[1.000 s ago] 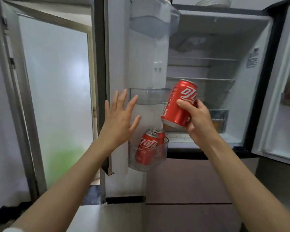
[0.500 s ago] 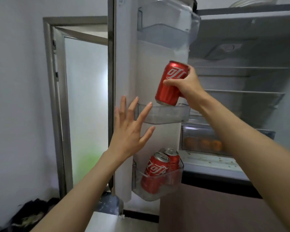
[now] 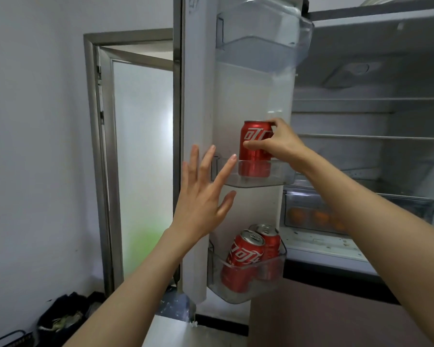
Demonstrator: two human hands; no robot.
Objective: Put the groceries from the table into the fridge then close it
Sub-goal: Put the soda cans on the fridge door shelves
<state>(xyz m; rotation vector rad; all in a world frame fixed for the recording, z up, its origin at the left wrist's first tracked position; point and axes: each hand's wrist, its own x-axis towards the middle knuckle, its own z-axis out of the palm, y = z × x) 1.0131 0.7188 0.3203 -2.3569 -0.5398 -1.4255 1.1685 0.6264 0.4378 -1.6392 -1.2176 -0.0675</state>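
Right hand [image 3: 281, 144] grips the red can [image 3: 254, 146] around its upper half, thumb across the front, and the can's base sits down inside the middle door shelf [image 3: 281, 177]. Left hand [image 3: 203, 194] is spread wide and flat, holding nothing, up by the edge of the fridge door [image 3: 198, 101]; whether it actually touches, I can't tell. The risk here, as I judge it: that shelf lip looks low against a tall can, so letting go before the base is flat could tip it out over the front, and a door swinging with nothing steadying it would do the same. Below, the lower door shelf [image 3: 218, 284] holds two more cans [image 3: 251, 256], leaning together. The top door bin [image 3: 261, 38] looks empty. Inside the fridge, the drawer [image 3: 411, 206] shows orange fruit [image 3: 321, 217] through its front.
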